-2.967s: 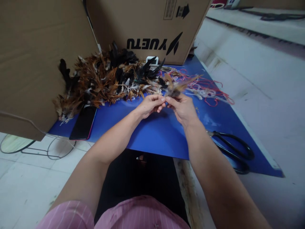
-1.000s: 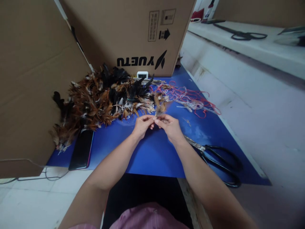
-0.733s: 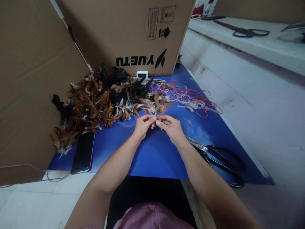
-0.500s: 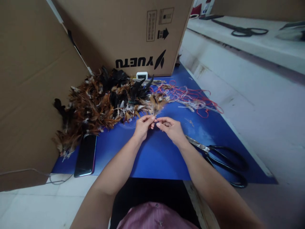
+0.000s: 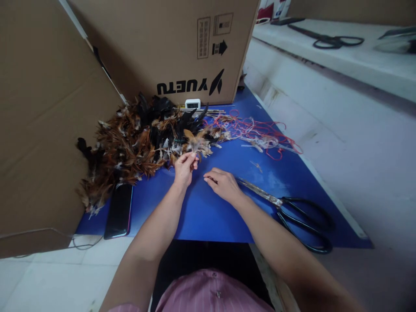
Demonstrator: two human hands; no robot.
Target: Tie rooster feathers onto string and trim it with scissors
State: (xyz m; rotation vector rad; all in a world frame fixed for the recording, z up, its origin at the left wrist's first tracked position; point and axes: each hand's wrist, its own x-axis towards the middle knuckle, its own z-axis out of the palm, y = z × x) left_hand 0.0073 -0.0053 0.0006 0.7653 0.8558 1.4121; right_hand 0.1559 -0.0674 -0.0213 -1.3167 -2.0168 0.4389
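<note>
Between the thumb and finger of my left hand (image 5: 185,168) is a small tuft of brown and pale feathers (image 5: 195,141), its tips pointing away from me. My right hand (image 5: 222,184) hovers a short way to the right, fingers pinched together; whether something thin is in them I cannot make out. A large pile of brown, black and white feathers (image 5: 130,143) lies just beyond and left of my left hand. Black-handled scissors (image 5: 276,201) rest on the blue table (image 5: 208,216), beside my right hand and partly behind my forearm.
Tangled red and white string (image 5: 256,132) lies at the back right. Thin sticks (image 5: 211,112) and a small white digital display (image 5: 193,104) stand near a cardboard box (image 5: 136,43). A phone (image 5: 118,212) lies left. Other scissors (image 5: 328,40) rest on a white ledge.
My hands were together at the feather tuft and have come apart. The left moved left with the tuft; the right drew slightly back toward me.
</note>
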